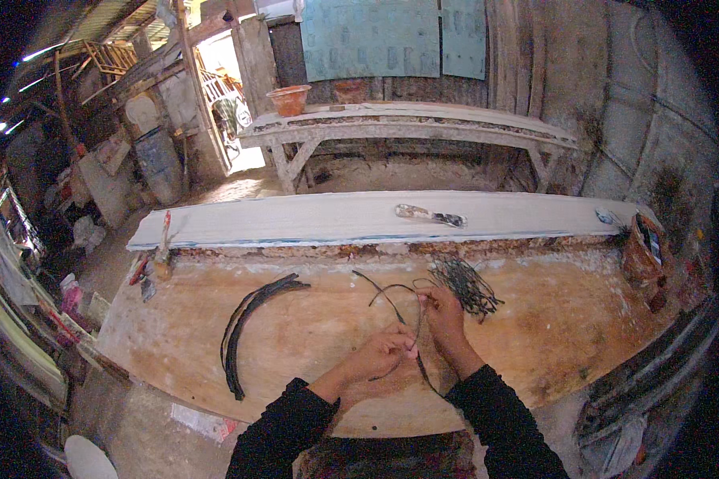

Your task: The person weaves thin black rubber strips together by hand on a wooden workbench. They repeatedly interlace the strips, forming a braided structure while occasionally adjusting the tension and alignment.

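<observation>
A thin, dark, flexible strip (427,375) runs between my hands over the middle of the wooden board, its ends curling away on both sides. My left hand (382,353) pinches it, with thumb and fingers pressed together. Just farther off and to the right, my right hand (444,316) also has its fingertips closed on a thin dark strand. Beside the right hand lies a tangled pile of thin dark strips (473,289). Left of my hands, a curved bundle of thicker black strips (236,339) rests on the board. Whether both hands hold the same strand is hard to make out.
Behind the wooden board (168,319) stretches a long white slab (311,217) with a stained scraper (431,214) on it. A brush (164,239) stands at the left. An orange-brown container (645,249) sits at the right end. A bench (423,124) with a clay-coloured bowl (289,100) stands farther back.
</observation>
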`<state>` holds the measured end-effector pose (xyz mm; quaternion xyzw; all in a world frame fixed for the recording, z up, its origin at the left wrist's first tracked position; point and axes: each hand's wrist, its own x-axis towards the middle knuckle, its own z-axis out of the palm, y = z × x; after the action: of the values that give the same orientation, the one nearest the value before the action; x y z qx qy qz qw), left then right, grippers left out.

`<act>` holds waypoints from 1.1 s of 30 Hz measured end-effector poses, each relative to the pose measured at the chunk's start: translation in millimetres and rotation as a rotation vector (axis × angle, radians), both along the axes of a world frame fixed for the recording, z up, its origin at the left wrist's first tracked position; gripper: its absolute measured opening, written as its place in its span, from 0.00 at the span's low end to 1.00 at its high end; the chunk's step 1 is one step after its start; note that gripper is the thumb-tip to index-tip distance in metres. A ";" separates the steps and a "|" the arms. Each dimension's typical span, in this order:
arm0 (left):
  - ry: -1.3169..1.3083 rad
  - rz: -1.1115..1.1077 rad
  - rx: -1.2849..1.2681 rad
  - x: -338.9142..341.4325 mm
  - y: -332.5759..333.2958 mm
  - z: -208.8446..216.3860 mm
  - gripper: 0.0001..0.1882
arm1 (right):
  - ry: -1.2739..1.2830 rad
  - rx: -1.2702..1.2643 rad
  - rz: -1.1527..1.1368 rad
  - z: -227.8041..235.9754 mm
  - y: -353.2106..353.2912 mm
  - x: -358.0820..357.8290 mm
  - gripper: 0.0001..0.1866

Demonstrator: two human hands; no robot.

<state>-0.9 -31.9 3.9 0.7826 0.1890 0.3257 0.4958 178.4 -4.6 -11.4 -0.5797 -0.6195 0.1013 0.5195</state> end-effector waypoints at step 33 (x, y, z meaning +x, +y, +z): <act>-0.395 0.640 -0.570 -60.7 61.3 -17.0 0.07 | -0.578 0.296 0.559 50.6 -62.8 -55.4 0.09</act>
<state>-61.7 29.4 -13.2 0.4408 0.4048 0.5400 0.5918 123.0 -67.4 39.3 -0.3132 -0.8807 -0.0182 0.3547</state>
